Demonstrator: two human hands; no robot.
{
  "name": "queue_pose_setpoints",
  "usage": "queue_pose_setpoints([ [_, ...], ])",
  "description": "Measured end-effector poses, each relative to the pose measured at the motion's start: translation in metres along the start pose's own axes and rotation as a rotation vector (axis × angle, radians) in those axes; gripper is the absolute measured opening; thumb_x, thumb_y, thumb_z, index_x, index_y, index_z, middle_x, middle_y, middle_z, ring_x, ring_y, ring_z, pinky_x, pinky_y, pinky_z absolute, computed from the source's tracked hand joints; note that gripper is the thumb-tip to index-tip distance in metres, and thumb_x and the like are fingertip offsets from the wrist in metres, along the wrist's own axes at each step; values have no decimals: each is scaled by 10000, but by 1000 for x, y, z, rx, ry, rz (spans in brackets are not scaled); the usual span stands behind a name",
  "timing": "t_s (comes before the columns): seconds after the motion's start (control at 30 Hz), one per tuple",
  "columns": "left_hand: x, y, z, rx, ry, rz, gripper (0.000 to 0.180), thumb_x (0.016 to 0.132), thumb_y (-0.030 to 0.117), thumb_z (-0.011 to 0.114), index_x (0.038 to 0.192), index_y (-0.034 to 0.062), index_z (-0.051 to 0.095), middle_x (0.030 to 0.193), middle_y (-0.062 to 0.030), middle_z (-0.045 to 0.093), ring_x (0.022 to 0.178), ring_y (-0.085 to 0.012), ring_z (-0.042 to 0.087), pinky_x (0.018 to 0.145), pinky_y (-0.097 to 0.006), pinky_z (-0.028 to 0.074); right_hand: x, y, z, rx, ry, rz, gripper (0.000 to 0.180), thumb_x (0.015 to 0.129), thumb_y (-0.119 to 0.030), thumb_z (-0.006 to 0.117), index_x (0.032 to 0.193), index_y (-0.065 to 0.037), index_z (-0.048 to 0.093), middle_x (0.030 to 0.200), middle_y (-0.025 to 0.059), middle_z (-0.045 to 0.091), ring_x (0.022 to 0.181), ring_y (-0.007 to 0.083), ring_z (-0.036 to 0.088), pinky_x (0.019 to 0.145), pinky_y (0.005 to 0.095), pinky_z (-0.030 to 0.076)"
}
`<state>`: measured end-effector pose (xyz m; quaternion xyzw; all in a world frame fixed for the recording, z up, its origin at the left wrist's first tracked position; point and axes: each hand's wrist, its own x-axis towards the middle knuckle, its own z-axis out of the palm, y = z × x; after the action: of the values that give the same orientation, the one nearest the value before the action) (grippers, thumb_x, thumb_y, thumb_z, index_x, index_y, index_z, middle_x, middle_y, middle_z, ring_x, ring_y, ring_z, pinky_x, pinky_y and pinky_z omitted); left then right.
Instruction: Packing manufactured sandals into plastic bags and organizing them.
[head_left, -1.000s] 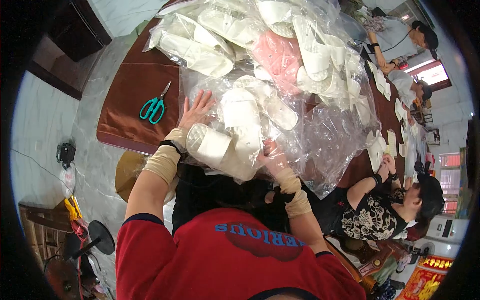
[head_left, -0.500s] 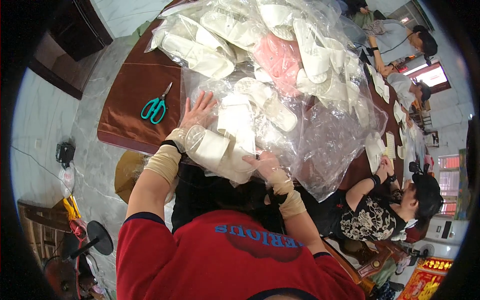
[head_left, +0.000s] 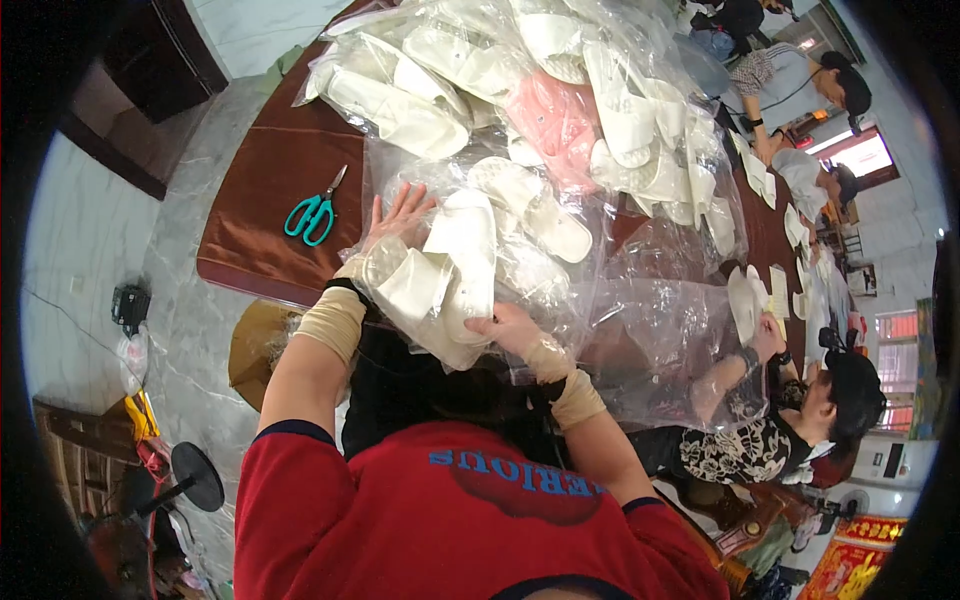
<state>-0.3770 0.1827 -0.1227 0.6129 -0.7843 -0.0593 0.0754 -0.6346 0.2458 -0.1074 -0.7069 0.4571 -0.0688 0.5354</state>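
White slippers (head_left: 468, 235), a small cluster at the near edge of the brown cloth-covered tabletop (head_left: 270, 165), directly before the person and between the two hands; clear plastic (head_left: 655, 345) lies about them and spreads to the right, though whether each is fully wrapped cannot be told. Right hand (head_left: 512, 330): thumb and fingers closed on the lower end of the foremost upright-lying slipper, wrist bound in a beige sleeve (head_left: 583, 400) with a black band. Left hand (head_left: 398, 215): fingers spread and unclenched beside the cluster, palm partly hidden by film and slipper; a matching beige sleeve (head_left: 333, 325) and black band at the wrist. One open-strapped pair (head_left: 540, 215), white, lying just beyond the cluster. One large heap of bagged slippers (head_left: 395, 105), white, at the far side of the tabletop. One pink slipper (head_left: 553, 130), among the heap, near its middle. One pair of scissors (head_left: 312, 215), teal handles, blades pointing away from the person, on the tabletop left of the left hand, touching neither slippers nor plastic. One co-worker (head_left: 735, 450), seated at right, dark cap and black flowered top, hands near a pale sheet (head_left: 779, 290) on the tabletop.
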Motion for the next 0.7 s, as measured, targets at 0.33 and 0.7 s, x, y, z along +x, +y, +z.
queue_pose_setpoints([
  [0.33,12,-9,26,83,-66,-78,599,841,395,490,1391,221,329,1506,-17,173,1407,-201,61,1070,-579,48,2,-5,-3,429,-265,119,401,867,-310,573,1117,4,578,1026,106,632,853,172,607,744,297,499],
  [0.7,22,-15,58,104,153,37,582,853,486,416,1394,292,326,1507,60,187,1399,-156,121,1063,-560,51,11,22,0,913,-360,-14,415,853,-223,626,1176,26,543,1097,66,600,996,146,549,906,285,423],
])
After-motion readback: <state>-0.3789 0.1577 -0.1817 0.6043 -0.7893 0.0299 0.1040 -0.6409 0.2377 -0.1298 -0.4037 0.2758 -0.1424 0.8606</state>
